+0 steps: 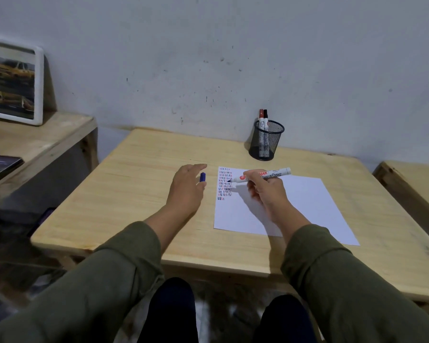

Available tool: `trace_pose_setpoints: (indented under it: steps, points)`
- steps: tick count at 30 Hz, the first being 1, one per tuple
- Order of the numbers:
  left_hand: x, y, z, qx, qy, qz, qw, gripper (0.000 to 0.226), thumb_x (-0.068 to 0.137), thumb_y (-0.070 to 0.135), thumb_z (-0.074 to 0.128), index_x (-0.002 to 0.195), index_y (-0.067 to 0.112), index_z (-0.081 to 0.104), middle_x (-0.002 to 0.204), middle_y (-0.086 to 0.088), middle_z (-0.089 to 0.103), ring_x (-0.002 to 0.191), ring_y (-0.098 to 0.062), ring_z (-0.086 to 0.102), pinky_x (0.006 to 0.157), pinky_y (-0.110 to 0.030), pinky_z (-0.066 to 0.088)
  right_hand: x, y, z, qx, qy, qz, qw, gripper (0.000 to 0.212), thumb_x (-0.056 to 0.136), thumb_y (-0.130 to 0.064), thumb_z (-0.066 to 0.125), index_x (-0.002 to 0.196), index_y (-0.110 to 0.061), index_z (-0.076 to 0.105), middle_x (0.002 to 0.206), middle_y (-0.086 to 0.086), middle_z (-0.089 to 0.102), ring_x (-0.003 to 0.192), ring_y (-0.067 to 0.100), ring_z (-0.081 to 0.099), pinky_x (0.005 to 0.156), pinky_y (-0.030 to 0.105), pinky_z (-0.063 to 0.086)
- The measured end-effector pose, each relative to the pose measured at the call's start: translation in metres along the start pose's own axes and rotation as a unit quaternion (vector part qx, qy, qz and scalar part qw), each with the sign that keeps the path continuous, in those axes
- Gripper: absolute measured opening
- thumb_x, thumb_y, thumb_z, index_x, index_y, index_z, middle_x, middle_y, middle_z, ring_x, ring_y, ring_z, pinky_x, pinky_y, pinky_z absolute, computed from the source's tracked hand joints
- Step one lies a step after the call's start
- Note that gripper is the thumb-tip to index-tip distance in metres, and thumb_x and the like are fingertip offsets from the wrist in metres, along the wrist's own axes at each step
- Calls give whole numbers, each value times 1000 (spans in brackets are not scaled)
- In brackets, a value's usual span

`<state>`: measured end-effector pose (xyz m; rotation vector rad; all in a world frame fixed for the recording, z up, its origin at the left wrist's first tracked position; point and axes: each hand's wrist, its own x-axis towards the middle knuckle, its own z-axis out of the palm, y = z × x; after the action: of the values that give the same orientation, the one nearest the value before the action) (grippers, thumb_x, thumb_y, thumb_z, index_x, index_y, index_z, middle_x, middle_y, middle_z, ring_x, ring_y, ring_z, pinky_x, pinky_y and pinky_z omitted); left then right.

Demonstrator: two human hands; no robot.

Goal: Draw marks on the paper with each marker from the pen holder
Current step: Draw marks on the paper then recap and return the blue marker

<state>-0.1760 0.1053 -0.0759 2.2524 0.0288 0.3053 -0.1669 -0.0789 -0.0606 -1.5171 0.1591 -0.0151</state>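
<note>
One blue whiteboard marker (pixel 263 176) gripped in right hand (pixel 265 191), tip on paper (pixel 295 206) at the mark rows. Left hand (pixel 187 186) pinches its blue cap (pixel 202 177) clear, for recapping. Two markers wait in mesh pen holder (pixel 266 142) on worktop (pixel 146 181).

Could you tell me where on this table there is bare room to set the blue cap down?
Bare wood lies left of the left hand and between paper and near edge. The paper's top-left corner is crowded: marks, marker, right hand. The pen holder occupies the far side.
</note>
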Motion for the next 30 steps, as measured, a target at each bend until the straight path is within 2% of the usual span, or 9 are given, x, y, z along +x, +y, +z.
trace_pose_setpoints:
  steps: [3, 5, 8, 10, 12, 16, 20, 24, 30]
  points:
    - [16, -2, 6, 50, -28, -10, 998, 39, 90, 8, 52, 127, 21, 56, 128, -7, 56, 110, -18, 54, 83, -13, 31, 7, -8, 0, 9, -9, -10, 1000, 10, 84, -13, 64, 75, -11, 67, 58, 1, 51, 46, 10, 42, 46, 19, 35]
    - [23, -5, 10, 57, -31, -13, 998, 30, 90, 9, 52, 117, 16, 63, 116, -9, 63, 105, -23, 59, 82, -18, 35, 11, -13, -1, 13, -10, -10, 1000, 11, 84, -13, 64, 74, -12, 67, 57, 0, 52, 45, 9, 42, 47, 19, 34]
    - [26, 2, 11, -34, -1, -52, 998, 19, 89, 5, 50, 95, 14, 65, 90, -6, 67, 82, -19, 62, 66, -11, 42, 15, -18, -1, 22, -12, -13, 1000, 12, 84, -12, 64, 73, -11, 67, 56, -1, 52, 45, 8, 43, 46, 18, 34]
    - [28, 12, 10, -125, 29, -91, 988, 18, 89, 6, 49, 88, 16, 64, 83, -1, 66, 74, -17, 65, 69, -16, 45, 17, -21, -2, 28, -14, -21, 999, 12, 85, -11, 64, 73, -11, 67, 56, 0, 52, 44, 9, 43, 45, 18, 34]
    - [31, 25, 8, -210, 46, -131, 968, 18, 91, 7, 49, 91, 16, 65, 84, -1, 65, 73, -19, 66, 67, -23, 48, 19, -25, -1, 33, -19, -30, 999, 10, 85, -10, 63, 76, -11, 67, 57, 1, 53, 42, 8, 45, 44, 19, 34]
    - [38, 41, 7, -326, 38, -167, 930, 19, 93, 8, 47, 93, 17, 64, 80, 1, 65, 75, -15, 61, 62, -22, 48, 23, -33, 1, 43, -32, -44, 998, 7, 86, -9, 62, 80, -10, 67, 60, 3, 55, 42, 8, 47, 42, 18, 35]
    - [43, 47, 8, -361, 18, -171, 917, 23, 93, 9, 48, 83, 23, 63, 79, 4, 66, 75, -10, 62, 72, -23, 50, 26, -40, 4, 49, -37, -55, 997, 5, 86, -9, 63, 83, -8, 67, 60, 3, 55, 43, 9, 48, 42, 18, 35]
    - [45, 55, 10, -392, -2, -167, 905, 19, 94, 7, 47, 100, 11, 64, 80, -1, 66, 72, -7, 61, 73, -16, 50, 28, -45, 5, 48, -39, -61, 996, 5, 85, -9, 63, 82, -8, 67, 61, 4, 55, 44, 10, 48, 43, 19, 35]
    - [45, 64, 11, -402, -31, -147, 903, 22, 95, 7, 47, 110, 3, 62, 82, -4, 66, 73, -6, 62, 69, -11, 53, 28, -51, 3, 46, -46, -68, 996, 5, 85, -6, 61, 84, -6, 66, 60, 4, 54, 44, 10, 46, 43, 19, 34]
